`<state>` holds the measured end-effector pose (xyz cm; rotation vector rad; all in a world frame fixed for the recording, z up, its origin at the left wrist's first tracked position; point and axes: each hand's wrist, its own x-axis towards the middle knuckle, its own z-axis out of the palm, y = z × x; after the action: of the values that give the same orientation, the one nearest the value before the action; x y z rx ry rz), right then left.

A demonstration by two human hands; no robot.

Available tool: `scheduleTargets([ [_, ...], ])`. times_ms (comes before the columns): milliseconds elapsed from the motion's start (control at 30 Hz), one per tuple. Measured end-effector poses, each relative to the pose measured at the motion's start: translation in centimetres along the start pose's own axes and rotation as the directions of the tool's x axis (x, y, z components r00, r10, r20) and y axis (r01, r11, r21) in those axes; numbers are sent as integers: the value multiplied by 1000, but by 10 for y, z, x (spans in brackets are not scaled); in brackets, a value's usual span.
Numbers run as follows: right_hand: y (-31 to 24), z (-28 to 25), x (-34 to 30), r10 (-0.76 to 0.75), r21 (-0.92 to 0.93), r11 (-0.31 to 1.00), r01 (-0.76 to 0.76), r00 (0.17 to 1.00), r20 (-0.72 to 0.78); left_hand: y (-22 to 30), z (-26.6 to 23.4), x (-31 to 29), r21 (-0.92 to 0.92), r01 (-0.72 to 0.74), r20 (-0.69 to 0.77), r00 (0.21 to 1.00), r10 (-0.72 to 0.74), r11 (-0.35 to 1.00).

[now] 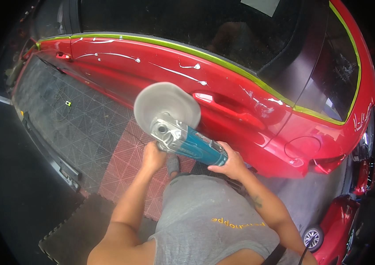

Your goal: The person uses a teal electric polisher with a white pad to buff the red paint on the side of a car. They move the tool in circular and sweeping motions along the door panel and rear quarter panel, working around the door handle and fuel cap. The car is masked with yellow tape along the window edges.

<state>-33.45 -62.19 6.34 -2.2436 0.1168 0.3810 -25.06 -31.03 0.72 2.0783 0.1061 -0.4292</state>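
A polisher with a teal body (199, 148) and a silver metal head is held out in front of me. Its round white pad (163, 102) is up beside the car door, and whether it touches the paint I cannot tell. My left hand (154, 158) is closed by the metal head, with its grip partly hidden under the tool. Wrapped round the rear of the body is my right hand (232, 164). Beyond the pad, the red car door (121, 73) carries white streaks and dabs of paste (192, 78).
Yellow-green masking tape (187, 52) edges the windows. A door handle (222, 108) juts out right of the pad. Grey and red grid tiles (123, 172) cover the floor, with a dark mat (79, 229) lower left. Another red car (333, 229) stands at lower right.
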Motion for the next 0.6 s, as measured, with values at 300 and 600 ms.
scheduleTargets([
  [300, 37, -33, -74, 136, -37, 990, -136, 991, -5, 21, 57, -43, -12, -102, 171, 980, 103, 995],
  [600, 41, -1, -21, 0, 36, 999, 0, 1000, -1, 27, 16, -27, 78, -92, 47, 995, 89, 993],
])
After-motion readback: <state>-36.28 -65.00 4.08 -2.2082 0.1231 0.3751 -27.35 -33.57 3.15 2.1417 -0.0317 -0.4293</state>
